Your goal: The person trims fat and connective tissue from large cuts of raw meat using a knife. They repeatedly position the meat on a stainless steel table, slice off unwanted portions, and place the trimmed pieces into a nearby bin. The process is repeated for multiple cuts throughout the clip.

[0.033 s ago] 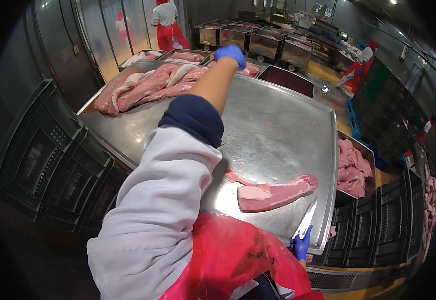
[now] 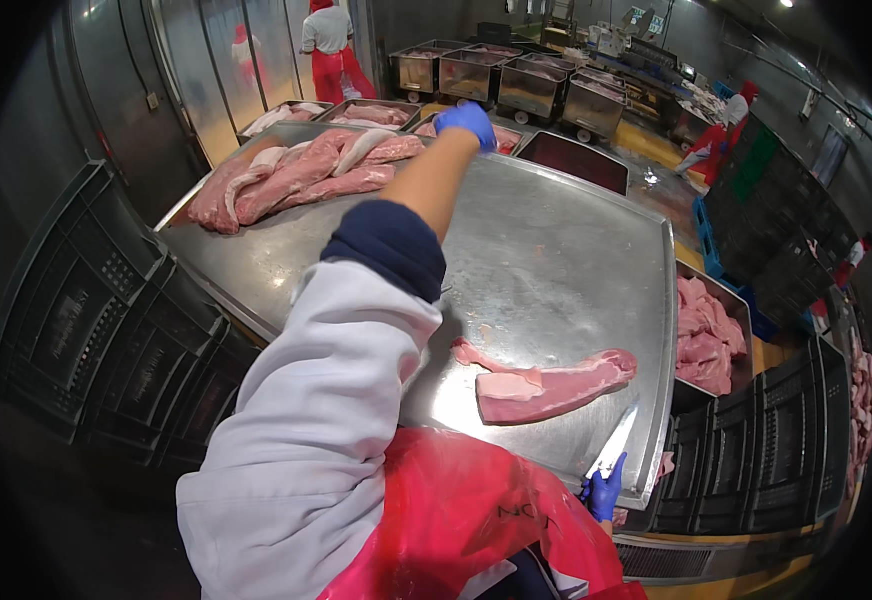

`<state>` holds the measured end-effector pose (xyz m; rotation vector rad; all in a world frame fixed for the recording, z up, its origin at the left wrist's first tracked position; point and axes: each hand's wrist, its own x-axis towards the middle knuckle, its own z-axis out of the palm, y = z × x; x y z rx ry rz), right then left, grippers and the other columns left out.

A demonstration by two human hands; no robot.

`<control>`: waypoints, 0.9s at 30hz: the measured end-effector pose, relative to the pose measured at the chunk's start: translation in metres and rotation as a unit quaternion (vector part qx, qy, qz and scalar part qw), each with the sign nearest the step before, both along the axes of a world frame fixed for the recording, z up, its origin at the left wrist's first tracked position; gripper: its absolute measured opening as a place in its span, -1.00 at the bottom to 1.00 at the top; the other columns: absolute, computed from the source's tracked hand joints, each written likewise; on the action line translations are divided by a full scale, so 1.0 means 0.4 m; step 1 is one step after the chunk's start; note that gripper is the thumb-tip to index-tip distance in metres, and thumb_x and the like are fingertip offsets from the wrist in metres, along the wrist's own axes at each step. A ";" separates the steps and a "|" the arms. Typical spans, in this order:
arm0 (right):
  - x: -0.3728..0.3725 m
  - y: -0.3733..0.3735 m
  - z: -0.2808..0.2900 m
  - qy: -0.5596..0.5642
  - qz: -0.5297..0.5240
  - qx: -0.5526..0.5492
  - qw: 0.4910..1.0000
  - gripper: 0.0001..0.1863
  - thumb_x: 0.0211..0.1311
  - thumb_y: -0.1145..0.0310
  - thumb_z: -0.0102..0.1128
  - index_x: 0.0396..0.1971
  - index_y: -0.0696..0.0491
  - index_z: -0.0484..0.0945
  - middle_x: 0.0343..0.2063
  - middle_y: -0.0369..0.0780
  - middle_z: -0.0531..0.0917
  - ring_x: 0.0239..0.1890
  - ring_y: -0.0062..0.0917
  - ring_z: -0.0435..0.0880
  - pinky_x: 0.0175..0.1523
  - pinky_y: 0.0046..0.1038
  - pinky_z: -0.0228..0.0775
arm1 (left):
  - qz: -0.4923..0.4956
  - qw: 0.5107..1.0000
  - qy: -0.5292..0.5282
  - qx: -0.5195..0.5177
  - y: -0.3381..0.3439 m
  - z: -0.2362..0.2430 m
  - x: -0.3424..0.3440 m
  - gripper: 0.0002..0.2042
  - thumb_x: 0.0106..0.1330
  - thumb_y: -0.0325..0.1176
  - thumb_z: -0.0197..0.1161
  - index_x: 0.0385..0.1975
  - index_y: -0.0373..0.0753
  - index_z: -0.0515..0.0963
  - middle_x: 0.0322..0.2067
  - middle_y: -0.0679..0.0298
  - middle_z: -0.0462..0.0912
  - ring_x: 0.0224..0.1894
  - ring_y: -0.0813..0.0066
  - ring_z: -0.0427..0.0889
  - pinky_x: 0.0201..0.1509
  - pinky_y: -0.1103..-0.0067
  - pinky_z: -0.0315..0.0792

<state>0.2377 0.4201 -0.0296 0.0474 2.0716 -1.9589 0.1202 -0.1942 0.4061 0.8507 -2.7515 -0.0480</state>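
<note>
Right hand (image 2: 605, 488), blue-gloved, curls round a pointed knife (image 2: 613, 440). Near it, on a scuffed metal table (image 2: 556, 240), lies long, smooth pink meat cut (image 2: 551, 394). Steel bin (image 2: 746, 335), right: folded pink meat (image 2: 706, 335). Left hand (image 2: 468, 122): far edge, finger state unclear. Beyond: wheeled metal bins (image 2: 468, 83) of meat, grey walls (image 2: 76, 65).

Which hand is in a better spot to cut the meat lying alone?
Probably the right hand: it holds the knife near that meat. The left hand is out by the far edge of the table.
</note>
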 end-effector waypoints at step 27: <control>-0.046 -0.151 -0.021 -0.034 -0.076 -0.027 0.996 -0.14 0.37 0.55 0.04 0.54 -0.27 -0.12 -0.52 -0.25 0.55 -0.66 -0.66 0.45 -0.64 -0.61 0.29 | -0.423 0.842 -0.291 0.165 0.466 -0.997 0.100 -0.34 0.18 -0.07 0.24 0.26 -0.26 0.28 -0.06 -0.11 0.67 0.04 -0.10 0.64 0.24 0.13 0.34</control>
